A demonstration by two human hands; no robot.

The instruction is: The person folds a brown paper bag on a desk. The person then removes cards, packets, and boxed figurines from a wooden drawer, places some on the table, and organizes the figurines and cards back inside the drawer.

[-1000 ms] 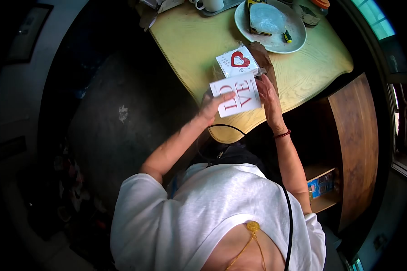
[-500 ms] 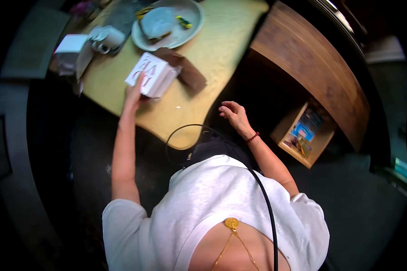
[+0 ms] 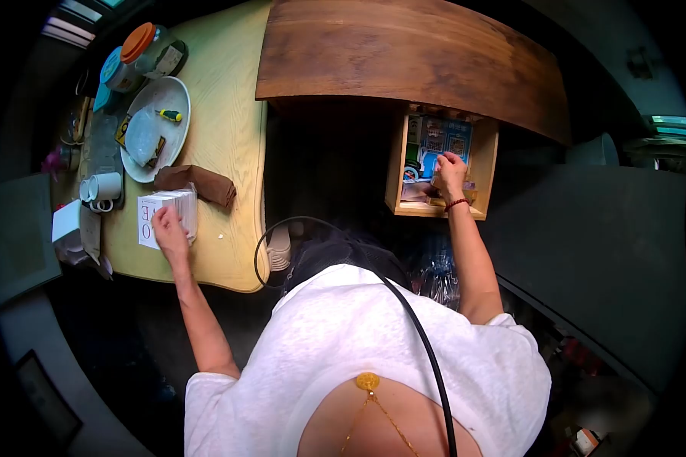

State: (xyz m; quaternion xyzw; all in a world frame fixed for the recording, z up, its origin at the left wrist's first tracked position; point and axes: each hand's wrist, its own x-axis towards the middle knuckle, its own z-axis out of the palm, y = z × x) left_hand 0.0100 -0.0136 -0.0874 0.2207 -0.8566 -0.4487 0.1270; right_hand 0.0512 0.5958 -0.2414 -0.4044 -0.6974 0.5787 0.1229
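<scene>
My left hand [image 3: 170, 231] rests with bent fingers on a white card with red letters [image 3: 146, 219], which lies against a plastic-wrapped stack of white cards [image 3: 180, 206] on the light table. Over the open wooden drawer [image 3: 395, 179] on the right is my right hand [image 3: 450, 174], its fingers curled together; whether anything is between them is too small to tell. Blue packets [image 3: 459, 139] and other small items lie in the drawer under and around that hand. A brown paper bag [image 3: 198, 184] touches the back of the stack.
On the light table [image 3: 229, 76] stand a plate [image 3: 177, 99] with a plastic bag and a yellow-green tool, lidded jars [image 3: 154, 52], white mugs [image 3: 103, 186] and a white box [image 3: 75, 221]. A brown wooden top [image 3: 404, 53] overhangs the drawer. A black cable crosses my lap.
The view has swung right. My right hand has moved away from the cards to the open drawer. The stack now sits on the table under my left hand, which earlier gripped it.
</scene>
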